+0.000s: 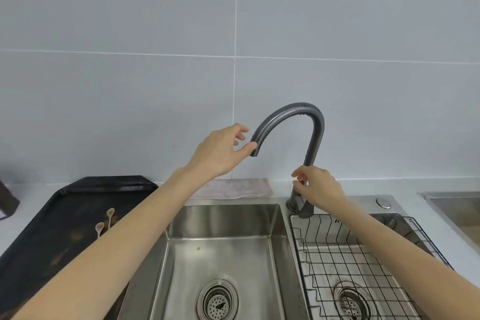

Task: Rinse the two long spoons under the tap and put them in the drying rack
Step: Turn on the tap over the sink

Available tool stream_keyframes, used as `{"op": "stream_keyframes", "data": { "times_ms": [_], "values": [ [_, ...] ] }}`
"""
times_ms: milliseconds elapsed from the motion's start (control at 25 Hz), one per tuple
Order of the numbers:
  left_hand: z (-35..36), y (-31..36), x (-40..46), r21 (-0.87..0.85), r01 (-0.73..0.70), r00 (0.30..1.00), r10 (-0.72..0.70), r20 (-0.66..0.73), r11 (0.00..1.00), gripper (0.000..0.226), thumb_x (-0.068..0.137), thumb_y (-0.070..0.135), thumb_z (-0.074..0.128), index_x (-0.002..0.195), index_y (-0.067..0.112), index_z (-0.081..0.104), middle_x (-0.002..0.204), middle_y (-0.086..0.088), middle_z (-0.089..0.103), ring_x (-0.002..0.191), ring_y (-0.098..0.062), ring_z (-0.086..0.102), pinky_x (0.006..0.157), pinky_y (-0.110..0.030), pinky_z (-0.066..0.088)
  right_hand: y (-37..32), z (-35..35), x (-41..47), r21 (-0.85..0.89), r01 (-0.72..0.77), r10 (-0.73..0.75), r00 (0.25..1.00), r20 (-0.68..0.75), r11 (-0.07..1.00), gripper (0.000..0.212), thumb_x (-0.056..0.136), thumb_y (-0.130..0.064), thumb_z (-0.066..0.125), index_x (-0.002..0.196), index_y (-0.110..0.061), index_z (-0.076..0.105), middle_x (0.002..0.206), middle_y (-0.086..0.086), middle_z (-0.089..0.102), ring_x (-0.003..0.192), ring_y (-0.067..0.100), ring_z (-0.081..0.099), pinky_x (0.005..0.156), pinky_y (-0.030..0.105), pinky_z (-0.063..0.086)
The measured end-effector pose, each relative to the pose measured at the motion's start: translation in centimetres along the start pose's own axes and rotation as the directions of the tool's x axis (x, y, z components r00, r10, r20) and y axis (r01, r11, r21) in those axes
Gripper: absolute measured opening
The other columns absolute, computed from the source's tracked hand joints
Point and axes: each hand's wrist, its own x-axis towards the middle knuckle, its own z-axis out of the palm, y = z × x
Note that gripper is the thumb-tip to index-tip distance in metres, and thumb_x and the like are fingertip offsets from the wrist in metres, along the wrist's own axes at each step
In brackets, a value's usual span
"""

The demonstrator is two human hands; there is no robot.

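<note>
So right now both my hands are up at the tap (298, 122). My left hand (220, 150) is at the spout end, fingers spread and loose, with the thumb touching the tip of the spout; it isn't really wrapped around it. My right hand (318, 186) is down low on the tap's upright stem, just above the base, fingers pinched on the lever or the stem there. Can't tell exactly which part it has, the hand covers it. No water visible coming out.

The two long spoons (105, 221) are off to the left, lying side by side on a dark tray (52, 228) that sits on the surface next to the sink. My left forearm crosses over the handle ends, so I only see the bowls and a bit of handle.

The left sink basin (220, 241) sits under the spout. The drying rack (350, 262) is a black wire one sitting in the right basin, under my right forearm. A folded cloth (233, 188) lies against the wall behind the sink.
</note>
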Motion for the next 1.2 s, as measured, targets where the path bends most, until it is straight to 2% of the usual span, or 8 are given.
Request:
{"op": "stream_keyframes", "data": {
  "times_ms": [160, 280, 400, 600, 720, 840, 1040, 1200],
  "values": [
    [1.7, 0.4, 1.5, -0.08, -0.001, 1.0, -0.001, -0.03, 0.997, 0.043, 0.088, 0.04, 0.055, 0.126, 0.019, 0.051, 0.122, 0.002, 0.064, 0.114, -0.015, 0.059, 0.095, -0.032, 0.044, 2.3, 1.4, 1.1, -0.097, -0.079, 0.082, 0.996, 0.023, 0.992, 0.028, 0.092, -0.018, 0.05, 0.118, -0.015, 0.059, 0.124, 0.009, 0.057, 0.107, 0.027, 0.059, 0.089, 0.037, 0.047],
    [2.8, 0.6, 2.4, -0.163, 0.003, 0.996, -0.017, -0.082, 0.987, 0.038, 0.088, 0.035, 0.057, 0.121, 0.018, 0.056, 0.114, -0.001, 0.069, 0.101, -0.015, 0.064, 0.089, -0.03, 0.046, 4.0, 2.9, 1.7, -0.113, -0.113, 0.119, 0.992, 0.051, 0.987, 0.029, 0.091, -0.014, 0.049, 0.119, -0.015, 0.059, 0.125, 0.01, 0.056, 0.107, 0.029, 0.059, 0.091, 0.039, 0.048],
    [3.2, 0.5, 2.6, -0.208, 0.009, 0.991, -0.036, -0.128, 0.978, 0.031, 0.088, 0.032, 0.059, 0.115, 0.018, 0.062, 0.1, -0.003, 0.072, 0.084, -0.012, 0.063, 0.085, -0.029, 0.048, 5.1, 3.9, 1.7, -0.061, -0.154, 0.157, 0.987, 0.045, 0.986, 0.028, 0.091, -0.008, 0.047, 0.115, -0.012, 0.062, 0.119, 0.011, 0.061, 0.106, 0.032, 0.059, 0.084, 0.04, 0.051],
    [3.6, 0.5, 2.0, -0.223, 0.013, 0.987, -0.048, -0.153, 0.975, 0.026, 0.089, 0.029, 0.058, 0.11, 0.017, 0.065, 0.086, -0.002, 0.07, 0.082, -0.015, 0.066, 0.08, -0.024, 0.045, 5.8, 4.7, 1.1, -0.035, -0.162, 0.162, 0.987, -0.018, 0.986, 0.025, 0.091, -0.004, 0.046, 0.105, -0.011, 0.066, 0.112, 0.011, 0.066, 0.1, 0.035, 0.06, 0.076, 0.037, 0.049],
    [3.8, 0.8, 1.7, -0.205, 0.021, 0.984, -0.056, -0.167, 0.979, 0.028, 0.09, 0.03, 0.056, 0.114, 0.018, 0.063, 0.09, -0.003, 0.072, 0.08, -0.012, 0.063, 0.076, -0.022, 0.043, 5.7, 4.6, 0.9, -0.036, -0.166, 0.165, 0.986, -0.021, 0.986, 0.024, 0.091, -0.004, 0.047, 0.101, -0.012, 0.067, 0.107, 0.012, 0.068, 0.097, 0.036, 0.061, 0.076, 0.039, 0.051],
    [3.7, 0.8, 1.5, -0.209, 0.024, 0.984, -0.06, -0.165, 0.978, 0.029, 0.09, 0.031, 0.055, 0.115, 0.018, 0.063, 0.092, -0.004, 0.073, 0.085, -0.016, 0.066, 0.078, -0.024, 0.045, 5.8, 4.8, 0.5, -0.045, -0.17, 0.169, 0.985, -0.017, 0.984, 0.024, 0.09, -0.005, 0.047, 0.1, -0.012, 0.068, 0.104, 0.014, 0.07, 0.095, 0.037, 0.061, 0.076, 0.039, 0.051],
    [3.8, 1.0, 1.2, -0.198, 0.019, 0.987, -0.05, -0.152, 0.98, 0.03, 0.09, 0.033, 0.055, 0.115, 0.018, 0.062, 0.087, 0.0, 0.068, 0.076, -0.01, 0.059, 0.076, -0.021, 0.044, 5.9, 4.9, -0.1, -0.048, -0.179, 0.179, 0.984, -0.015, 0.983, 0.026, 0.091, -0.005, 0.047, 0.103, -0.013, 0.069, 0.107, 0.013, 0.07, 0.099, 0.037, 0.061, 0.079, 0.039, 0.051],
    [3.8, 1.0, 1.2, -0.184, 0.028, 0.986, -0.057, -0.155, 0.983, 0.031, 0.09, 0.034, 0.054, 0.117, 0.019, 0.062, 0.098, -0.003, 0.072, 0.078, -0.01, 0.058, 0.077, -0.022, 0.044, 5.9, 5.0, -0.2, -0.05, -0.179, 0.179, 0.984, -0.015, 0.982, 0.025, 0.091, -0.006, 0.047, 0.102, -0.013, 0.069, 0.106, 0.014, 0.07, 0.099, 0.037, 0.061, 0.08, 0.04, 0.052]
  ]
}}
